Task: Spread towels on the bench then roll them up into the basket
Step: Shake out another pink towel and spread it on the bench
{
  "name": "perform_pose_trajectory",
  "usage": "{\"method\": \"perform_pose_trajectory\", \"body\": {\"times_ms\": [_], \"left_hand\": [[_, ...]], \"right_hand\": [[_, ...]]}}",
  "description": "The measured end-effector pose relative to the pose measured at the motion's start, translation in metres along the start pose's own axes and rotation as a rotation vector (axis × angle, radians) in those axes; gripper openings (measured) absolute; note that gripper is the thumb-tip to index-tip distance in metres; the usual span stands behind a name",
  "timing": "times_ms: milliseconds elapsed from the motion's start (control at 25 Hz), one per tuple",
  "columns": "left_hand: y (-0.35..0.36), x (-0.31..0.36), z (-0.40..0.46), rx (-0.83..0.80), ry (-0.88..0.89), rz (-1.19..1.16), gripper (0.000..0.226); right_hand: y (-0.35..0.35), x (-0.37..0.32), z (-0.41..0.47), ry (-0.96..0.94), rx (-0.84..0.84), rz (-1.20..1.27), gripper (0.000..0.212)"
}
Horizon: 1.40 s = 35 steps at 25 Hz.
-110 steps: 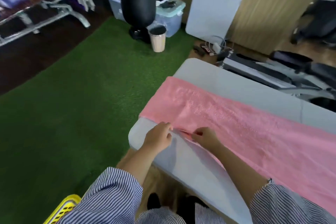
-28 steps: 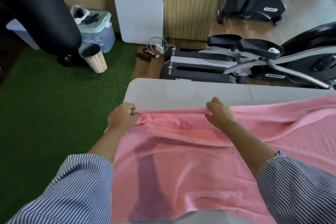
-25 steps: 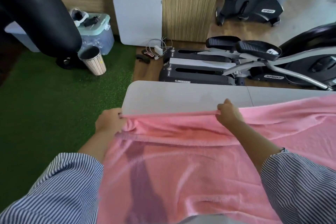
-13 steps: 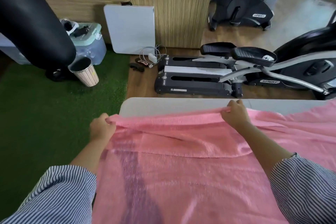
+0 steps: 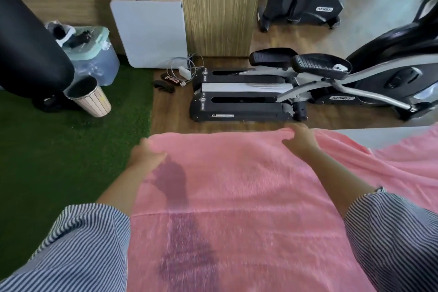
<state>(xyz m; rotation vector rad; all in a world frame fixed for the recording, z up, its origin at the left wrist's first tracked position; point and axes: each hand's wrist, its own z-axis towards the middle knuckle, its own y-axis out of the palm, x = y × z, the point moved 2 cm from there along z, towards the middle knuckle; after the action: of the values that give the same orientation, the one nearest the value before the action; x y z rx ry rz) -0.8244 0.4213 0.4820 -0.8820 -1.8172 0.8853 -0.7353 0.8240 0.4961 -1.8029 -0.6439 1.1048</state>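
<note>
Here the pink towel (image 5: 237, 197) fills the lower centre of the frame, spread over the bench (image 5: 384, 135), of which only a grey strip shows at the right edge. The left hand (image 5: 147, 155) grips the towel's far left corner, fingers curled round the edge. The right hand (image 5: 299, 137) pinches the far edge near the centre right of the frame, fingers bunching the cloth. Both striped sleeves (image 5: 71, 244) sit in the bottom corners. Beyond the towel, an elliptical trainer (image 5: 284, 92) stands on the wooden floor, a slatted bin (image 5: 90, 99) at centre left on green turf.
</note>
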Motion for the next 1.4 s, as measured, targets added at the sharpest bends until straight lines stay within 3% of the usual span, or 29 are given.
{"method": "perform_pose_trajectory", "body": {"times_ms": [80, 160, 240, 360, 560, 840, 960, 1160, 1280, 1400], "left_hand": [[0.028, -0.014, -0.013, -0.182, 0.027, 0.129, 0.08], [0.047, -0.029, -0.028, -0.241, 0.056, 0.227, 0.086], [0.059, -0.038, -0.049, -0.222, 0.111, 0.265, 0.078], [0.077, -0.028, -0.088, -0.172, 0.241, 0.288, 0.06], [0.114, 0.033, -0.168, -0.122, 0.528, 0.393, 0.062], [0.209, 0.12, -0.319, -0.177, 0.91, 0.501, 0.05], [0.254, 0.163, -0.396, -0.232, 0.996, 0.479, 0.041], [0.32, 0.233, -0.511, -0.299, 1.069, 0.425, 0.04], [0.353, 0.272, -0.57, -0.334, 1.105, 0.387, 0.04], [0.38, 0.302, -0.608, -0.372, 1.135, 0.37, 0.037]], "right_hand": [[0.012, 0.009, -0.018, -0.034, -0.155, -0.05, 0.031], [0.021, 0.017, -0.045, -0.046, -0.361, -0.1, 0.013], [0.026, 0.029, -0.076, -0.05, -0.499, -0.175, 0.023], [0.033, 0.052, -0.122, -0.056, -0.565, -0.294, 0.036], [0.026, 0.107, -0.193, 0.043, -0.436, -0.111, 0.032], [-0.014, 0.234, -0.3, 0.206, -0.316, -0.053, 0.037], [-0.052, 0.313, -0.35, 0.282, -0.212, -0.017, 0.022], [-0.106, 0.426, -0.407, 0.34, -0.126, 0.014, 0.014], [-0.135, 0.488, -0.428, 0.391, -0.065, 0.033, 0.027], [-0.153, 0.532, -0.432, 0.406, -0.05, 0.046, 0.026]]}}
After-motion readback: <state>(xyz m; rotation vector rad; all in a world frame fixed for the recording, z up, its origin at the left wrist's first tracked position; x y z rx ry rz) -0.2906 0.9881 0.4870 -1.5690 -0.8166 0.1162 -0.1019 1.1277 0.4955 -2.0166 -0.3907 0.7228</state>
